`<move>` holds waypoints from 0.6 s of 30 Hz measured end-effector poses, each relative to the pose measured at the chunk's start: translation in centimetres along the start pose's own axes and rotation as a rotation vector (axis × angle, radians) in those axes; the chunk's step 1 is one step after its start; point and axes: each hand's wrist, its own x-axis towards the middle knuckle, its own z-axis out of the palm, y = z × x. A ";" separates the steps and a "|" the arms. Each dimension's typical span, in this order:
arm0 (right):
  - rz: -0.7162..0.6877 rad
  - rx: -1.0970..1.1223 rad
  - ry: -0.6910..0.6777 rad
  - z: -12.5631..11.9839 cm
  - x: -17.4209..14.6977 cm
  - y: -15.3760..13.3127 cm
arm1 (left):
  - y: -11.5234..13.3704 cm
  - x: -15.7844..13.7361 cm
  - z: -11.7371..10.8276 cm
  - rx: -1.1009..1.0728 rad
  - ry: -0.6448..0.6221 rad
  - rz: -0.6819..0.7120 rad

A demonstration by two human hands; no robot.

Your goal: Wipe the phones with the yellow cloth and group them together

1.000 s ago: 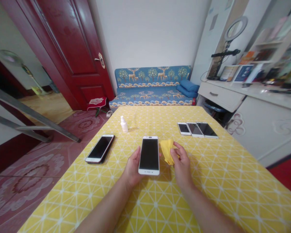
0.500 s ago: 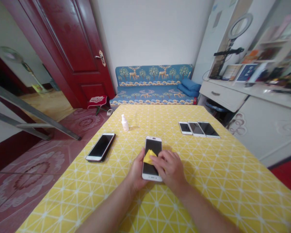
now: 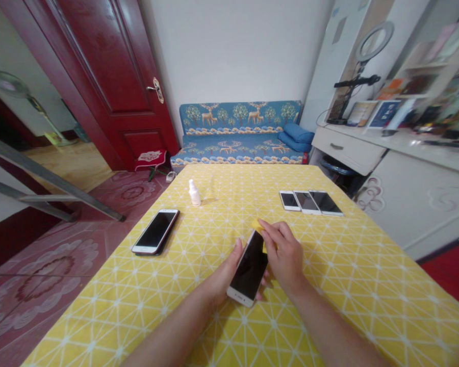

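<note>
A white smartphone with a dark screen is tilted to the right above the table. My left hand is closed around it, thumb along the left edge and fingertips showing past the right edge. Pinched in the fingers of my right hand is a small yellow cloth, held against the phone's top end. Part of the cloth is hidden behind those fingers.
The table has a yellow patterned tablecloth. A white-framed phone lies on the left, beyond it a white spray bottle. Three phones lie side by side at the right. A blue sofa stands behind.
The phone has been turned clockwise and tilted in my left hand. My right hand has moved the cloth from the middle of the screen up to the phone's top end.
</note>
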 end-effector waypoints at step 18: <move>-0.425 -0.007 -0.368 2.0 -3.9 -5.3 | 2.1 -0.4 -1.6 -0.299 0.374 0.323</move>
